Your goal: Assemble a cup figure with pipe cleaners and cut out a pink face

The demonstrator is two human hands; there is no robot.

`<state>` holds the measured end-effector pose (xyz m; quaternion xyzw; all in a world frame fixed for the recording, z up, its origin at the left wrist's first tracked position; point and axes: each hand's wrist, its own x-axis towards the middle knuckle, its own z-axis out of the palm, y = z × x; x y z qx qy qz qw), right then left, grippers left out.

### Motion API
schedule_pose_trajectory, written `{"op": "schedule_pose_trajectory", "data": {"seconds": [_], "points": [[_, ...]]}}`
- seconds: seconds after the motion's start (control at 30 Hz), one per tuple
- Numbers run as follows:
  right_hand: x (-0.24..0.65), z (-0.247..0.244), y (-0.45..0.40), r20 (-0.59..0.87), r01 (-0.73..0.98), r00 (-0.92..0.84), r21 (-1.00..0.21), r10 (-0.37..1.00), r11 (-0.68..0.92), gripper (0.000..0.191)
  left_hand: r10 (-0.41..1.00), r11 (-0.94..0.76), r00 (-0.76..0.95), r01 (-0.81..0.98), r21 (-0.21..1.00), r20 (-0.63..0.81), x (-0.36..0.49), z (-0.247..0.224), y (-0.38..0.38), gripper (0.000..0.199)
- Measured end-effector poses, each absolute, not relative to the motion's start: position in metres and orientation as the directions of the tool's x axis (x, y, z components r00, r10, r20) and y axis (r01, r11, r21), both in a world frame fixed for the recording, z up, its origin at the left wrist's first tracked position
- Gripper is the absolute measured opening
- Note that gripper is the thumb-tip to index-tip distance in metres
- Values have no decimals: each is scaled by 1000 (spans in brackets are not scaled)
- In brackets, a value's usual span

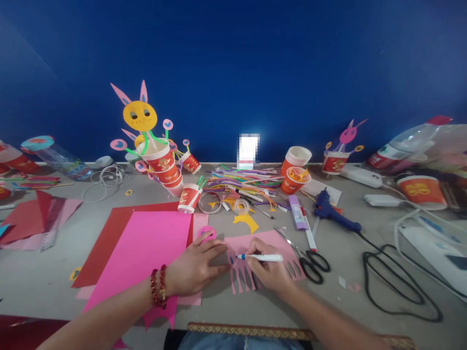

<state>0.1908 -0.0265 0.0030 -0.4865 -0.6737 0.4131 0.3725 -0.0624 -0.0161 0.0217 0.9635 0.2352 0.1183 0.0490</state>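
Note:
In my right hand [268, 270] is a white marker [268, 257] with a blue tip, its point on the left part of a pink paper piece [272, 240]. Several oval holes are cut along that paper's lower edge, and a small blue mark [232, 260] shows near the tip. My left hand [197, 267] lies flat with fingers stretched out, fingertips at the paper's left edge. Just above those fingers is a small bright pink paper face [207, 233]. Under the left wrist and forearm lies a large magenta sheet [146, 253].
Black-handled scissors [314, 266] lie right of the pink paper. Beyond them are a blue glue gun [333, 213] with a looped cord, a glue stick [298, 214] and a red-capped marker [309, 233]. Pipe cleaners [237, 181], tape rolls and decorated paper cups [160, 163] stand towards the blue wall.

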Motion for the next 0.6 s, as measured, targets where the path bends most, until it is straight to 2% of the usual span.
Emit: {"op": "schedule_pose_trajectory", "data": {"seconds": [0.6], "points": [[191, 6, -27, 106, 418, -267, -883, 958, 214, 15, 469, -883, 861, 447, 148, 198, -62, 24, -16, 39]]}}
